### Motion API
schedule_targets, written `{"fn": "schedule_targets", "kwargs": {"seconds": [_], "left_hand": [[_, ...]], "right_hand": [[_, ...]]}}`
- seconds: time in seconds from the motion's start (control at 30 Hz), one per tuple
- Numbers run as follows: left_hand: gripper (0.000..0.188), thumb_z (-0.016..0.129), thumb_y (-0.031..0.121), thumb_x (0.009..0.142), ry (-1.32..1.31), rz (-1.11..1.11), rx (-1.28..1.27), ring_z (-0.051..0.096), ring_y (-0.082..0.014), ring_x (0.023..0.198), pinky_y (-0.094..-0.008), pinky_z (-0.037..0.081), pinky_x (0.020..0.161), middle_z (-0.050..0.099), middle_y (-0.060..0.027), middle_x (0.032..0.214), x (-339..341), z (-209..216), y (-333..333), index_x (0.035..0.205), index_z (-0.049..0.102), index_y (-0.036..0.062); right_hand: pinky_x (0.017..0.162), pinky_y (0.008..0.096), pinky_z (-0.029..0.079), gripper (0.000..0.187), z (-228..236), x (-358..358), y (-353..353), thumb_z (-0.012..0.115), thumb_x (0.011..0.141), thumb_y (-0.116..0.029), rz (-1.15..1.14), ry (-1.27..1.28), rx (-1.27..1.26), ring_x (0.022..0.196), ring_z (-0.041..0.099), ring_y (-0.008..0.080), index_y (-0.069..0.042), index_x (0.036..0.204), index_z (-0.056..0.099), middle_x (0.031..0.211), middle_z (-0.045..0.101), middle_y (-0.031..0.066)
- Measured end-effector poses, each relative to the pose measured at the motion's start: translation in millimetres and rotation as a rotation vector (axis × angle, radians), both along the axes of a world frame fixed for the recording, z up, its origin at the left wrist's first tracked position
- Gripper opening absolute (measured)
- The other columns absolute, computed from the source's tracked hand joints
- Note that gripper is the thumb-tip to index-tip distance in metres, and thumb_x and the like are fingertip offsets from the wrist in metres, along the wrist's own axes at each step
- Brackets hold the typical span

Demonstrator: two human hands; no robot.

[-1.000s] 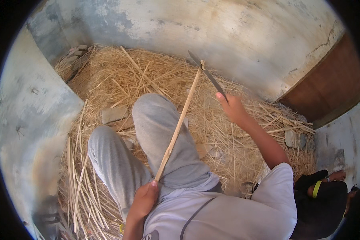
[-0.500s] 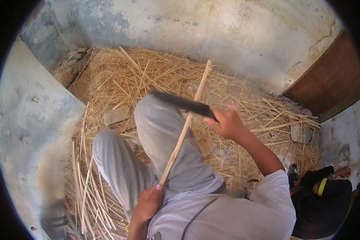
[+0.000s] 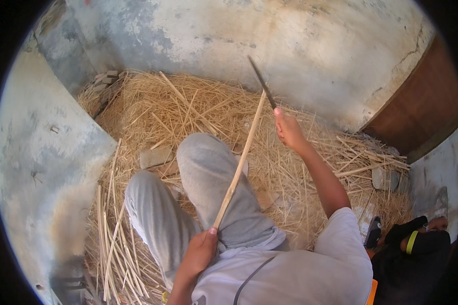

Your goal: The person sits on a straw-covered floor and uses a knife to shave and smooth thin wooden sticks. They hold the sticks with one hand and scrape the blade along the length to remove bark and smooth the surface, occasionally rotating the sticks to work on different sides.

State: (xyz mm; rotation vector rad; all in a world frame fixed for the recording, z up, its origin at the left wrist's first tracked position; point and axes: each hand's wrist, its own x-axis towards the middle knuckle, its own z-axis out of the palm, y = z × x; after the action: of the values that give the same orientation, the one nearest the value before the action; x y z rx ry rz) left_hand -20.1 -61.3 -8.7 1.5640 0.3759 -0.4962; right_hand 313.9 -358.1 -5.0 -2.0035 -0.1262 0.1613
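Okay, left to right: beside the person's left leg there's a bundle of long pale strips (image 3: 118,264) lying loosely lengthwise. My guess is those are already split or trimmed, but I can't tell if they're finished pieces or just waiting.

Further back, the floor is covered in straw-like shavings (image 3: 142,104) — so I'd say a lot of cutting is already behind this one.

The left hand (image 3: 201,249) is closed around the lower end of a long wooden stick (image 3: 241,168), down by the lap. The stick slants up and away across the grey trousers (image 3: 208,165), its far end out over the shavings. It's one length, fairly straight, with a darker knot partway along. Looks mostly shaped to me, but how smooth it is — too small to see.

The right hand (image 3: 289,129) is gripping a long dark blade (image 3: 259,76) by its handle end, the blade crossing right at the stick's far tip. Can't tell if it's biting in or just passing in front. I'd call this piece unfinished, with some paring probably left.

Far right, more loose sticks (image 3: 364,155) lie on the heap; no telling whether they're done.
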Motion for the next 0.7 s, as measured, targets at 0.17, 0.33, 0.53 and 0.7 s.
{"fn": "schedule_targets", "kwargs": {"seconds": [0.17, 0.33, 0.53, 0.7], "left_hand": [[0.045, 0.044, 0.044, 0.107, -0.024, 0.045, -0.068, 0.031, -0.0051, 0.054, -0.024, 0.029, 0.049, 0.036, 0.0079, 0.061, -6.0, -3.0, -2.7, 0.075, 0.048, 0.0137], [0.046, 0.043, 0.045, 0.107, -0.126, -0.025, 0.053, 0.035, -0.0052, 0.055, -0.0242, 0.03, 0.05, 0.04, 0.0068, 0.062, -14.2, -2.3, -3.2, 0.073, 0.048, 0.013], [0.047, 0.045, 0.041, 0.107, 0.031, -0.05, 0.113, 0.045, -0.0094, 0.064, -0.0287, 0.041, 0.06, 0.051, 0.0038, 0.067, -13.4, 6.4, -1.4, 0.082, 0.06, 0.003], [0.046, 0.044, 0.042, 0.107, 0.108, -0.031, -0.077, 0.04, -0.0065, 0.06, -0.0254, 0.037, 0.055, 0.047, 0.0061, 0.067, -4.6, 5.3, 0.6, 0.082, 0.058, 0.006]], "right_hand": [[0.041, 0.0364, 0.042, 0.063, -5.5, -72.2, 33.8, 0.053, 0.095, -0.064, 0.286, -0.97, -0.603, 0.043, 0.051, 0.0213, -0.007, 0.068, 0.053, 0.053, 0.048, 0.0051], [0.06, 0.0435, 0.052, 0.049, 15.9, -14.2, -23.6, 0.053, 0.098, -0.048, 0.342, -0.817, -0.863, 0.063, 0.062, 0.0301, -0.003, 0.082, 0.064, 0.073, 0.064, 0.0144], [0.079, 0.0489, 0.05, 0.07, 18.9, 70.1, -122.3, 0.033, 0.104, -0.055, -0.571, -0.374, -0.739, 0.084, 0.069, 0.038, 0.004, 0.093, 0.07, 0.084, 0.069, 0.0247], [0.056, 0.0399, 0.041, 0.061, 1.9, -15.2, -47.3, 0.045, 0.103, -0.053, -0.227, -0.429, -0.259, 0.057, 0.046, 0.02, 0.002, 0.082, 0.062, 0.061, 0.047, 0.0113]]}}
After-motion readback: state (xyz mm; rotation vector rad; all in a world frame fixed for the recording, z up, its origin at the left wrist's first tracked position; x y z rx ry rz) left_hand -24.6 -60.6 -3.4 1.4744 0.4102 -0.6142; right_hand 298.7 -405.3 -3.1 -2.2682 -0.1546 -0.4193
